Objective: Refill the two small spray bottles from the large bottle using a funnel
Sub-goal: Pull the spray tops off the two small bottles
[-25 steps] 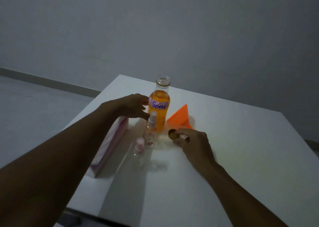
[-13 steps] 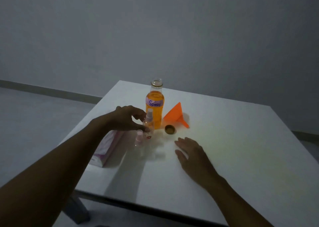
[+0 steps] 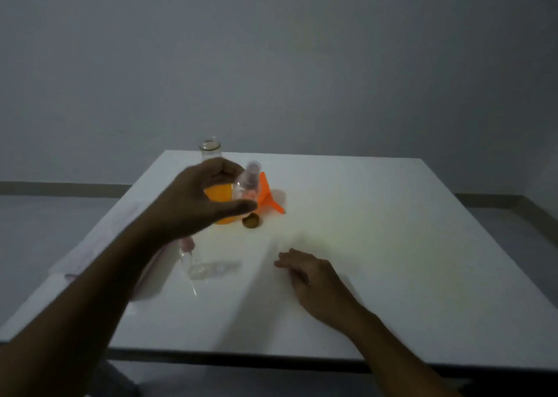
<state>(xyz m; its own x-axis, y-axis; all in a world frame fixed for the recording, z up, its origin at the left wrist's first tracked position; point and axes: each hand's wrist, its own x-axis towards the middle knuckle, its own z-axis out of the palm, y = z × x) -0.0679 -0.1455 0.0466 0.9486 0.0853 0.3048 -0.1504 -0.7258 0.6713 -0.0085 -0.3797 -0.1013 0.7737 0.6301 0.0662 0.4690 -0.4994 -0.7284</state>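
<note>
Holding: left hand [image 3: 199, 199], centre-left of the frame, fingers closed around a small spray bottle [image 3: 247, 185] lifted off the table and tilted
Right hand [image 3: 311, 276]: lower centre, palm down on the white table [image 3: 392, 245], fingers loosely spread, holding nothing
Large bottle [image 3: 210, 150]: behind the left hand, upright, neck uncapped, orange liquid showing below the fingers
Funnel [image 3: 267, 193]: orange, lying on its side just right of the raised bottle, spout toward the right
Cap [image 3: 251, 221]: brown, on the table below the funnel, near the large bottle
Second spray bottle [image 3: 188, 250]: blurred, pink top, below the left wrist, standing on the table
Box [image 3: 99, 239]: pale, left edge of the table, partly hidden by the forearm
</note>
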